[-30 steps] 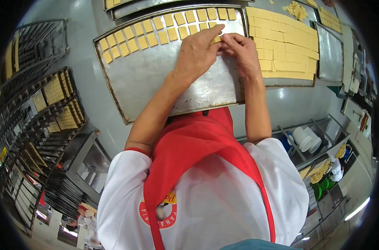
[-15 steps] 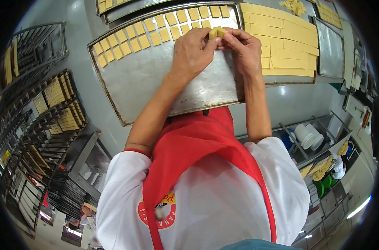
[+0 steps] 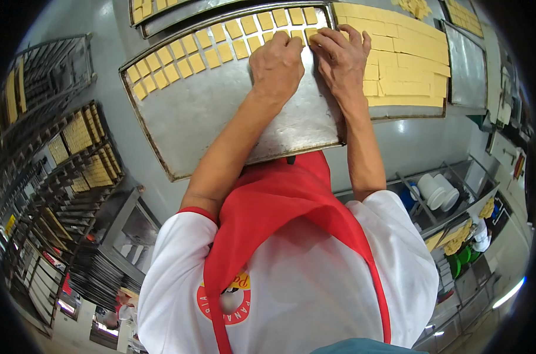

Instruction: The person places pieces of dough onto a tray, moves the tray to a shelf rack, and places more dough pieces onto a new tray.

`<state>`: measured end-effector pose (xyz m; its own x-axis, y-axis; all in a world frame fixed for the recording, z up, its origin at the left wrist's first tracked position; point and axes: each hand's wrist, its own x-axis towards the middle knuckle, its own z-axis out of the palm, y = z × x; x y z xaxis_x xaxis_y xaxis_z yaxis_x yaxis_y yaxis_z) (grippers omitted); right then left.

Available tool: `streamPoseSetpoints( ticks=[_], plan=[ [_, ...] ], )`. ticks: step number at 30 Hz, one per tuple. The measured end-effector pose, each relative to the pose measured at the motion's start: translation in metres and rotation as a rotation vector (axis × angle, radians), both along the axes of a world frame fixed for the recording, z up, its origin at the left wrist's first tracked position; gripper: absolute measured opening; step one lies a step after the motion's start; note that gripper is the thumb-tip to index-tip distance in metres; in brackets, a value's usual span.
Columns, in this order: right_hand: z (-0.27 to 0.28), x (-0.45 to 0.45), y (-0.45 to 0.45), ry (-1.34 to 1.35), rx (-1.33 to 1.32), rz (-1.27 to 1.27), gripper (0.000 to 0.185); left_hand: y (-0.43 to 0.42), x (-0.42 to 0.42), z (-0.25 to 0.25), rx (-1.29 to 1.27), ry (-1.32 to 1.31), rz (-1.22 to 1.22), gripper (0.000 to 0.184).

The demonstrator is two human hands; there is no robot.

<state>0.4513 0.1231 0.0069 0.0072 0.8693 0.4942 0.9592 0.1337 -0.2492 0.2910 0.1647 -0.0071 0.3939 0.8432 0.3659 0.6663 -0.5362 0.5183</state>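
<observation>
A metal baking tray [image 3: 215, 112] lies in front of me with two rows of flat yellow dough squares [image 3: 211, 57] along its far side. My left hand [image 3: 277, 66] is closed, its fingertips down at the near row's right part, at a dough square [image 3: 297, 36] partly hidden by the fingers. Beside it, my right hand [image 3: 342, 62] pinches with thumb and forefinger at the last dough square [image 3: 310, 33] of that row, near the tray's right rim. Its other fingers are loosely raised.
Sheets of yellow dough cut into strips [image 3: 406, 65] cover another tray on the right. Dough scraps [image 3: 413, 7] lie beyond them. Another tray with dough squares [image 3: 143, 10] sits at the far left. Racks holding loaded trays [image 3: 82, 147] stand on the left, and white buckets [image 3: 431, 192] sit low at right.
Both hands have come down from holding dough pieces together above the tray to the near row's right end. They have moved apart, and dough squares now lie under their fingers.
</observation>
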Motion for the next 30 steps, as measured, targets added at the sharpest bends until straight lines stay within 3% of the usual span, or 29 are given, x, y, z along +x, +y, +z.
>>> streamPoseSetpoints(
  ticks=[9, 12, 14, 16, 18, 19, 21, 25, 27, 28, 30],
  plan=[
    [0.009, 0.01, -0.008, 0.147, 0.034, 0.009, 0.02, 0.001, 0.003, 0.014, -0.027, -0.002, 0.011, 0.015],
    [0.005, 0.074, -0.03, 0.127, 0.114, -0.152, 0.026, -0.003, -0.004, 0.025, -0.086, -0.021, -0.007, 0.019],
    [-0.003, 0.141, -0.053, -0.22, 0.147, -0.453, 0.031, -0.006, -0.01, 0.03, -0.115, -0.049, -0.015, 0.023],
    [-0.03, 0.227, -0.084, -0.305, 0.168, -0.62, 0.036, -0.008, -0.016, 0.03, -0.118, -0.067, -0.023, 0.023],
    [-0.04, 0.271, -0.105, 0.109, -0.109, -0.841, 0.061, -0.009, -0.021, 0.031, -0.119, -0.081, -0.029, 0.024],
    [-0.03, 0.273, -0.105, 0.111, -0.11, -0.839, 0.061, -0.011, -0.023, 0.032, -0.133, -0.087, -0.032, 0.024],
    [-0.013, 0.279, -0.1, 0.456, -0.617, -0.923, 0.083, -0.012, -0.025, 0.032, -0.147, -0.091, -0.034, 0.025],
    [-0.032, 0.293, -0.097, 0.173, -0.434, -0.984, 0.084, -0.014, -0.03, 0.03, -0.169, -0.096, -0.039, 0.025],
    [-0.033, 0.313, -0.097, 0.488, -0.47, -1.033, 0.075, -0.015, -0.033, 0.031, -0.177, -0.099, -0.039, 0.025],
    [-0.019, 0.304, -0.094, 0.489, -0.469, -1.031, 0.075, -0.016, -0.035, 0.031, -0.181, -0.102, -0.041, 0.025],
    [0.013, 0.292, -0.09, 0.834, -0.629, -1.006, 0.069, -0.017, -0.04, 0.031, -0.184, -0.104, -0.04, 0.025]
  ],
)
